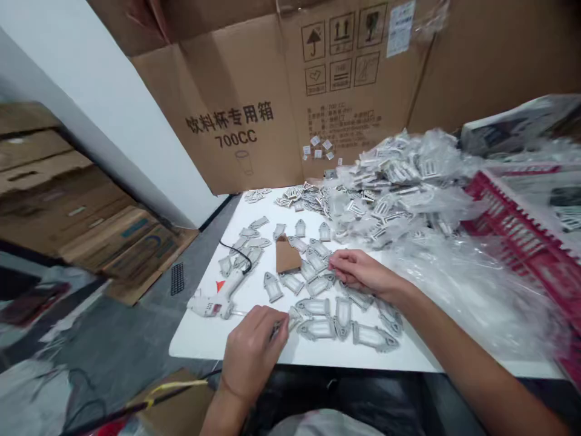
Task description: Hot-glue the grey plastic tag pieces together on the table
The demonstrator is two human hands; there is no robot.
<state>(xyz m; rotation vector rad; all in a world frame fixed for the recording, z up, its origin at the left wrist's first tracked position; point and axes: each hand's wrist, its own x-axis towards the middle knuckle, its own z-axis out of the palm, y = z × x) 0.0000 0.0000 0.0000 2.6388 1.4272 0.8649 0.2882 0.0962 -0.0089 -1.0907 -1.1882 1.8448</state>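
Observation:
My left hand is closed near the table's front edge, thumb and fingers pinching a small grey-white frame-shaped piece that is partly covered. Beside it lies a white glue gun with a thin metal nozzle pointing toward this hand and a black cord. My right hand hovers over the scattered pieces with its fingers drawn together; whatever they hold is hidden. Around both hands lie several flat, pointed grey-white frames, some overlapping. A folded brown cardboard piece sits among them.
Behind the white table stands a large cardboard box with small white stickers on it. Bagged frames are heaped at the back right, next to a magenta plastic basket. Clear plastic bags cover the right side. Flattened cartons lean at left.

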